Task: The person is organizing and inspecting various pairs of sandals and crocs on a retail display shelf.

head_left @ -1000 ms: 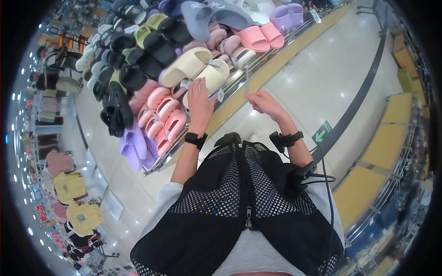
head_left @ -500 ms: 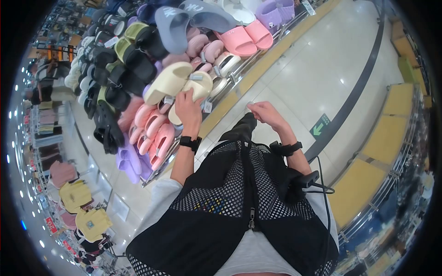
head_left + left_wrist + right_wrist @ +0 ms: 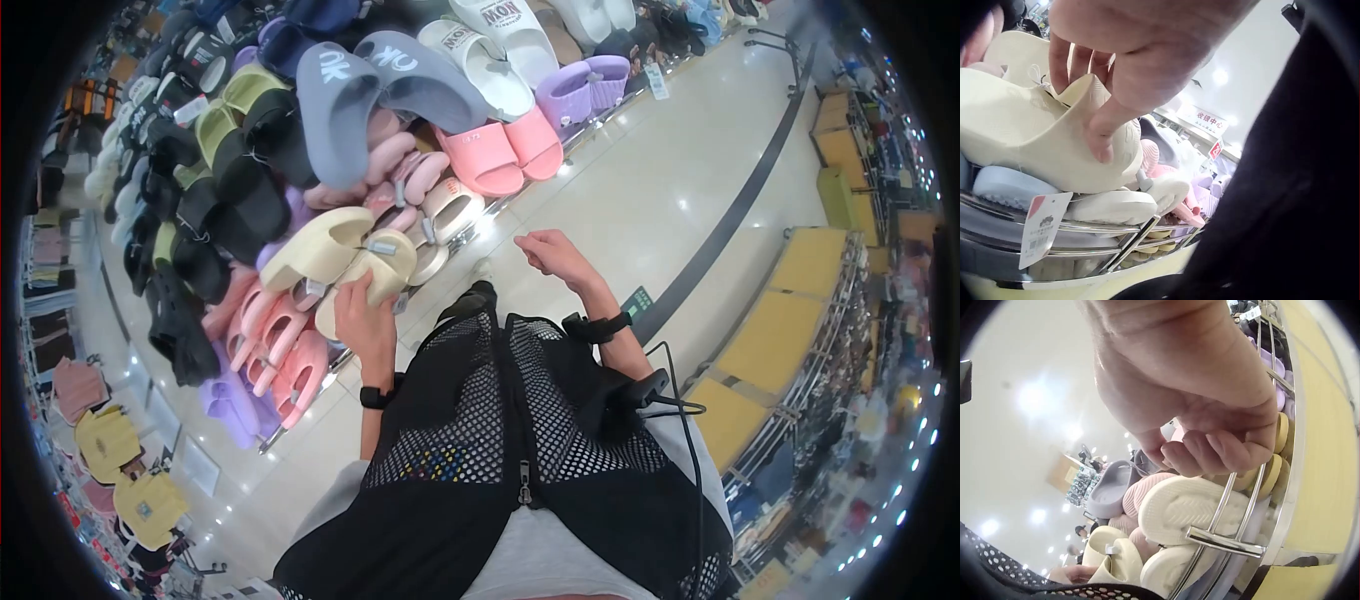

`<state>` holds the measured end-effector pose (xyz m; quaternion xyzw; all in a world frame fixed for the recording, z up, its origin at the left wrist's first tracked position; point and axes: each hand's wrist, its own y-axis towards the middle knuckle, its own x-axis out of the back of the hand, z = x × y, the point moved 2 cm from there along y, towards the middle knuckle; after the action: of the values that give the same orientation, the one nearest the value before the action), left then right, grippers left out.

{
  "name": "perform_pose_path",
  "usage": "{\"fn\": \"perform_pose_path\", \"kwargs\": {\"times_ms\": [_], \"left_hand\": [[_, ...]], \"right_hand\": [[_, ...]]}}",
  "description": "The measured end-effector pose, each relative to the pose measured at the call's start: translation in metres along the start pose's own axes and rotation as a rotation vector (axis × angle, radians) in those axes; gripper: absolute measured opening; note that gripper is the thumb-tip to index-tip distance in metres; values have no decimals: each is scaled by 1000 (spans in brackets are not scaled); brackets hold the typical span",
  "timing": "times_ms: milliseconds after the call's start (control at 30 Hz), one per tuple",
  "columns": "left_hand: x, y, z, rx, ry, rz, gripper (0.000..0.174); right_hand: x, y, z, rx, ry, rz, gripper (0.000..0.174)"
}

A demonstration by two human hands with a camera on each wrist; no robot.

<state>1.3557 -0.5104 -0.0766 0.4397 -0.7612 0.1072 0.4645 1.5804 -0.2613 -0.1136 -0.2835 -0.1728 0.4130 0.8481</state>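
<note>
A pair of cream slippers lies on the heaped rack in the head view. My left hand grips the nearer cream slipper by its rim. In the left wrist view, the thumb presses the outside while the fingers reach over into the opening. A white paper tag hangs below that slipper. My right hand is raised off to the right of the rack, holding nothing, its fingers loosely curled. From the right wrist, white slipper soles show behind that hand.
Pink slides, grey slippers and black slippers crowd the rack around the cream pair. A metal rail runs along its edge. Across the tiled aisle stand low yellow shelves.
My left fingers, fairly straight over the cream slipper earlier, have curled round its rim. The rack has shifted down and left in the head view. The right hand stays raised, holding nothing.
</note>
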Motion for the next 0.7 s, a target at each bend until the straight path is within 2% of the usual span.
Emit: {"fn": "perform_pose_path", "kwargs": {"times_ms": [133,267,400,633,700], "left_hand": [[-1,-4,-11,92,65,-2,62],[-1,-3,-12,94,95,-83,66],[9,0,-2,48,55,-26,70],[20,1,-12,-1,51,53,75],[19,1,-14,10,58,64,74]], "right_hand": [[27,26,8,-6,-15,-19,38],[62,49,15,-47,43,-166,39],[89,80,6,-36,130,-217,37],[92,120,-14,-50,317,-200,32],[94,124,-19,79,373,-137,31]]}}
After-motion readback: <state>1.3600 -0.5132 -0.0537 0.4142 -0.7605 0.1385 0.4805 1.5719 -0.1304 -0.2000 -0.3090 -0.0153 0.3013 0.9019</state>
